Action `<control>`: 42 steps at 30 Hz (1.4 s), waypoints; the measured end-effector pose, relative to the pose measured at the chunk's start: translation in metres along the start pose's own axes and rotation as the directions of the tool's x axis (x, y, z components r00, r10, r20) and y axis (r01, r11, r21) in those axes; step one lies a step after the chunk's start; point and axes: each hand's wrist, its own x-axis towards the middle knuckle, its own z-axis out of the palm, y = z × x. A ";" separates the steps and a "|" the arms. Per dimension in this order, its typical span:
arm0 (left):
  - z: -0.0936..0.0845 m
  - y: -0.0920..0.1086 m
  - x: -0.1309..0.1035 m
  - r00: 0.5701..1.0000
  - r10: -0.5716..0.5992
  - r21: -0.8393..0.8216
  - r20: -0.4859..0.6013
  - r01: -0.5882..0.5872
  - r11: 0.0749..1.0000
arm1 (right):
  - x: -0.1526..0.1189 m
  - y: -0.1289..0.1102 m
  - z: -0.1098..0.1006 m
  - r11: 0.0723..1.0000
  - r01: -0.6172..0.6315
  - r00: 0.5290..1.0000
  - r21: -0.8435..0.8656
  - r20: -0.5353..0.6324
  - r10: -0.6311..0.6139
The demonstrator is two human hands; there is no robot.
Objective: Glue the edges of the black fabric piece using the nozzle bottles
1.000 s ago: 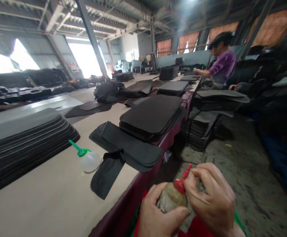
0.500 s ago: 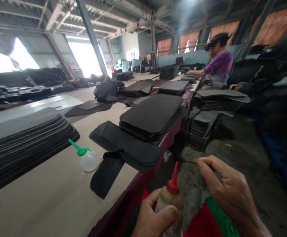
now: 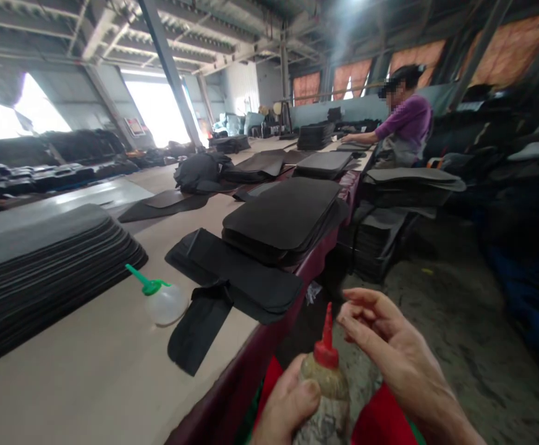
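A person's left hand curls in a grip, thumb bent across the front; the right hand hovers higher, fingers loosely bent, bare forearm slanting upward.

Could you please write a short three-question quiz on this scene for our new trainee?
1. Short answer: which hand holds the bottle with the red nozzle?
2. True or false: the round squeeze bottle on the table has a yellow spout.
3. Multiple choice: the co-worker beyond the stacks wears a top that is A) orange, B) purple or C) white.

Key:
1. The left hand.
2. False; its spout is green.
3. B.
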 end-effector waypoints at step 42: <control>0.027 0.044 -0.016 0.982 -0.187 -0.098 0.001 0.187 0.978 | -0.005 -0.003 0.009 0.837 -0.302 0.952 0.457 0.092 0.293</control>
